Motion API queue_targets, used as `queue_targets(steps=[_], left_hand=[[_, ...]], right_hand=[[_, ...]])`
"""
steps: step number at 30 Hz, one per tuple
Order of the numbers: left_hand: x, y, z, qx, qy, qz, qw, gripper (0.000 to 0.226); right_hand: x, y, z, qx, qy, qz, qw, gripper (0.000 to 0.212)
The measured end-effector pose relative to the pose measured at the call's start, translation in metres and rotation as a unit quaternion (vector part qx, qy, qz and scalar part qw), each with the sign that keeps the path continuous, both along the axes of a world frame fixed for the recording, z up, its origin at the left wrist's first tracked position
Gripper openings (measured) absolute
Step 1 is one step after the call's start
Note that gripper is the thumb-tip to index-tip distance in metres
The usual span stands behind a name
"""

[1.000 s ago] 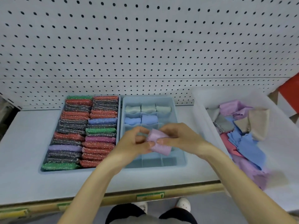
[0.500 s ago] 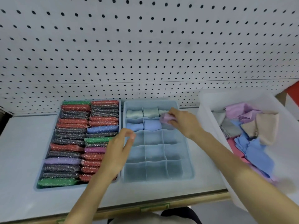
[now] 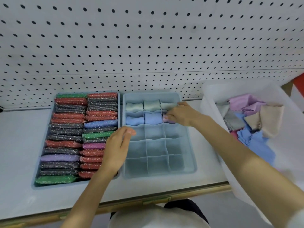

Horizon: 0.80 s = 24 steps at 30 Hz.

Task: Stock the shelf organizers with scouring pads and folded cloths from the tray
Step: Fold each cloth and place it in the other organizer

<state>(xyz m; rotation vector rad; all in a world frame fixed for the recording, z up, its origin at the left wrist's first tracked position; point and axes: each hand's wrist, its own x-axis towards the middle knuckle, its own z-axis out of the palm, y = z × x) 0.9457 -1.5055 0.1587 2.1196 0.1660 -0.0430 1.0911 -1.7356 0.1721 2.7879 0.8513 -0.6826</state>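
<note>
While the right hand [image 3: 182, 115] pinches it, the pink cloth [image 3: 165, 118] looks tightly folded.

A white pegboard [image 3: 148, 46] with dark holes fills the back wall. Below it lies a pale grey shelf [image 3: 19, 145], a tan strip [image 3: 197, 191] along its front edge.

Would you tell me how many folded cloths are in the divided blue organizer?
6. Three pale green folded cloths fill the back row; two blue cloths start the second row; one pink cloth ends it, mostly under the right hand.
</note>
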Motion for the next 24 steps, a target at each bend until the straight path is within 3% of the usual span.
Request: queue_targets(steps=[4,7,10,15,19,24], left_hand=[[0.003,-0.006,0.005,-0.008,-0.003,0.02,1.0,0.028],[0.01,-0.023,0.015,-0.017,-0.022,0.03,0.999,0.029],[0.021,-0.054,0.026,-0.056,-0.02,0.018,0.998,0.031],[0.017,-0.148,0.046,-0.158,-0.021,-0.04,0.986,0.028],[0.0,-0.226,0.048,-0.175,-0.045,-0.084,0.98,0.038],[-0.01,-0.284,0.037,-0.18,-0.009,-0.068,0.981,0.037]], right_hand=[[-0.003,0.004,0.003,-0.018,-0.004,0.017,1.0,0.028],[-0.005,-0.01,0.021,0.099,-0.032,-0.076,0.992,0.028],[-0.014,-0.047,0.044,0.264,-0.038,-0.183,0.946,0.034],[-0.048,-0.135,0.07,0.399,-0.03,-0.295,0.868,0.02],[-0.073,-0.21,0.046,0.436,0.0,-0.366,0.822,0.011],[-0.106,-0.25,0.002,0.358,0.132,-0.363,0.85,0.012]])
